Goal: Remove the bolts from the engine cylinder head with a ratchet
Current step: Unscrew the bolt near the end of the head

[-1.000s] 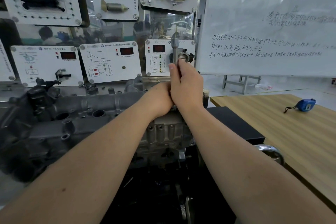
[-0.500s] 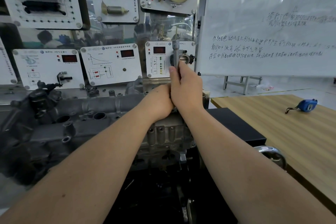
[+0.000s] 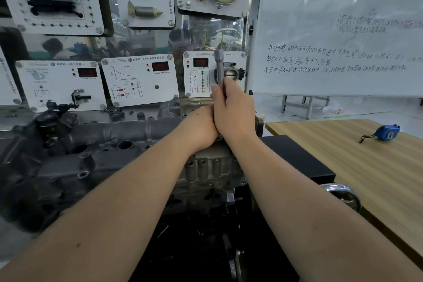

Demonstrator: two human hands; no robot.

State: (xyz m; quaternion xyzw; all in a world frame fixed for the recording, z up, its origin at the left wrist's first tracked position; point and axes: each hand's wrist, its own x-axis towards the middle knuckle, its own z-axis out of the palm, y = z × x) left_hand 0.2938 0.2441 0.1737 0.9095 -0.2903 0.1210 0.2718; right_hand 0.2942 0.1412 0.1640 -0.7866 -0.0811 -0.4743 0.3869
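The grey engine cylinder head (image 3: 109,144) lies across the stand in front of me. A steel ratchet (image 3: 219,66) stands upright at its far right end, only its upper shaft showing. My right hand (image 3: 233,110) grips that shaft, fingers wrapped round it. My left hand (image 3: 201,130) presses against the right hand from the left, lower down; its fingers are hidden behind the right hand. The bolt and the tool's lower end are hidden by both hands.
White training panels (image 3: 142,80) with red displays stand just behind the engine. A whiteboard (image 3: 338,30) fills the upper right. A wooden table (image 3: 366,167) at the right carries a blue tape measure (image 3: 386,133). A chrome handwheel (image 3: 343,194) sticks out at the stand's right.
The hands and the ratchet stay in place on the engine; the view has shifted slightly, and the tool keeps upright.
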